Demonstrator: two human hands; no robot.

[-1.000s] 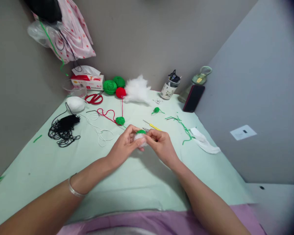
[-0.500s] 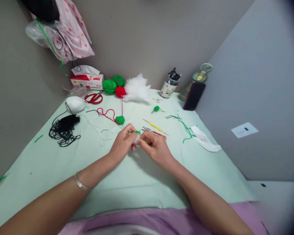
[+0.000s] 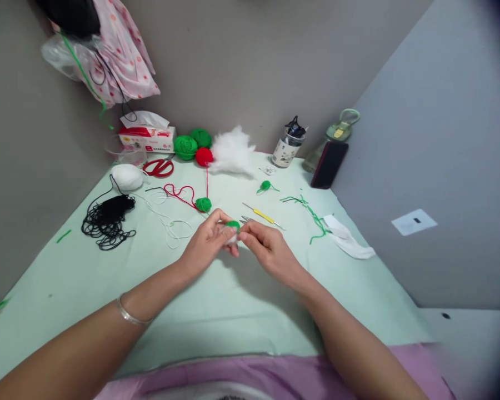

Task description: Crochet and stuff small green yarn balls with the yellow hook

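Note:
My left hand is wrapped round a small green crochet piece with white stuffing showing beneath the green. The thumb presses on its near side. At its right edge, the thumb and fingertips of my right hand are pinched together, touching the piece; the exact spot they grip is partly hidden. Just beyond my hands lie a yellow-handled crochet hook and a pointed metal tool, mostly covered by my right hand. A small green yarn ball sits behind my left hand, with a strand leading toward it.
Black yarn, a white yarn ball and red scissors lie left. Larger green balls, a red ball and a fluffy stuffing heap are at the back. A phone leans against a bottle on the right.
The piece and both hands shifted slightly left. Half a second ago my right hand uncovered a red-handled tool and the hook; it now covers most of the red-handled tool again.

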